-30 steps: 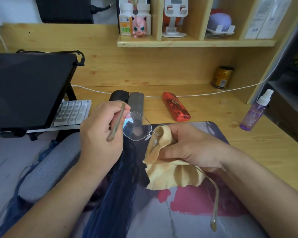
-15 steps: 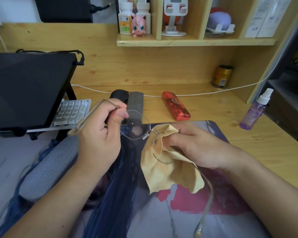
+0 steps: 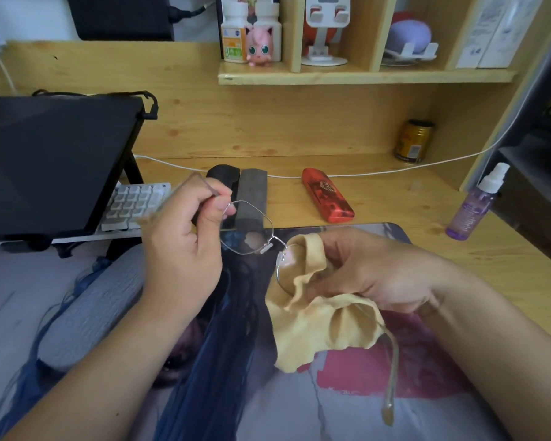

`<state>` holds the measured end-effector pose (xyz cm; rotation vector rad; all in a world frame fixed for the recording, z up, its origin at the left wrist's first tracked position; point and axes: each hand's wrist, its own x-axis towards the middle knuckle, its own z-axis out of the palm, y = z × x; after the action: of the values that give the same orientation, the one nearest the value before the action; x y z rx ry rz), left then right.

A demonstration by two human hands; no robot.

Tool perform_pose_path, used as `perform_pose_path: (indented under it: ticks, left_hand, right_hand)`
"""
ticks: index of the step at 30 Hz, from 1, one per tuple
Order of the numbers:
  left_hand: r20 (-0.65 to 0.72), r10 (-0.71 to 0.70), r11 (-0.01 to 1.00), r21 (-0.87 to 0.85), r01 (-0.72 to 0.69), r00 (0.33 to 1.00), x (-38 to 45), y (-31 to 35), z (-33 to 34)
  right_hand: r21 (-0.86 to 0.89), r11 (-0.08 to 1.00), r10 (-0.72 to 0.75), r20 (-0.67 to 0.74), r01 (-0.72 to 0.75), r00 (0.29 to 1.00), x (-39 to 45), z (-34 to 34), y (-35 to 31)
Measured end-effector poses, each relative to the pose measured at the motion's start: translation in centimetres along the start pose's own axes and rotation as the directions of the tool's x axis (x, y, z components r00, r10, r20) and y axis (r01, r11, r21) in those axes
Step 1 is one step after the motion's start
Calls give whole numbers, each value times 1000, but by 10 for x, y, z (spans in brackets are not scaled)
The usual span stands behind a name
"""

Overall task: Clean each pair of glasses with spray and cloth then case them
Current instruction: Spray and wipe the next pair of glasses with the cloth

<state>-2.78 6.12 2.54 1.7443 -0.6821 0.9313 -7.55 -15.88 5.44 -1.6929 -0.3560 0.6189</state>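
Rimless spectacles with thin silver wire and clear angular lenses (image 3: 247,229) hang in the air between the two hands, above the printed desk mat (image 3: 347,402), their long axis running from upper left down to lower right. The left hand (image 3: 185,249) pinches the hinge end of the bare lens, fingers curled round the temple there. The right hand (image 3: 372,272) is clamped on the soft yellow cleaning cloth (image 3: 318,319), which is folded over the other lens; the fingers look pressed through the fabric, though the covered lens is only partly seen. One temple arm trails down below the cloth.

Judging from this, the wiping of the wrapped lens is in hand, and the bare lens lies leftward of the cloth, nearer the left hand, so the cloth would have to travel along the frame's axis towards it.

One pair of glasses is visible. One cloth. One purple spray bottle with a white nozzle (image 3: 476,203) stands well apart to the right. Cases at the back: a glossy red case (image 3: 326,195) lying closed, and a dark case (image 3: 239,192) standing open just behind the left hand.
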Motion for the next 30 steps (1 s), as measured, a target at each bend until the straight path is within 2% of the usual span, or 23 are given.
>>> perform_pose_path:
  ticks: [2,4,7,10,14,18,22,24,26,30]
  left_hand:
    - [17,14,1000,28,-14,1000,-1,2,3]
    - [22,26,999,31,-27,999,-2,2,5]
    - [41,27,999,20,-28,999,-3,-1,5]
    - [60,46,999,22,-48,997,-2,-1,3]
    - [79,114,989,84,-121,990,-2,-2,2]
    - [106,168,985,5,-170,980,-6,-2,3]
    - [182,229,971,-114,-211,956,-5,-3,9]
    - [216,256,962,-157,-226,942,-1,-4,13]
    - [258,280,960,-87,-266,925,-3,3,14]
    - [335,204,979,-98,-181,920,-9,14,14]
  right_hand:
    - [-53,999,9,-93,-14,996,2,4,1]
    - [-25,1000,14,-158,-19,987,4,5,1]
    - [-1,1000,-17,-165,17,986,2,3,0]
    - [116,992,-28,-192,51,981,-1,-6,-3]
    - [312,949,77,-375,48,924,0,-19,-1]
    - [426,897,24,-319,121,947,7,-27,8]
    - [431,894,-49,-175,121,983,9,-32,11]
    - [373,923,-87,-46,98,995,10,-27,9]
    - [265,961,-90,46,75,995,12,-20,8]
    - [122,987,-120,110,106,987,11,-10,3]
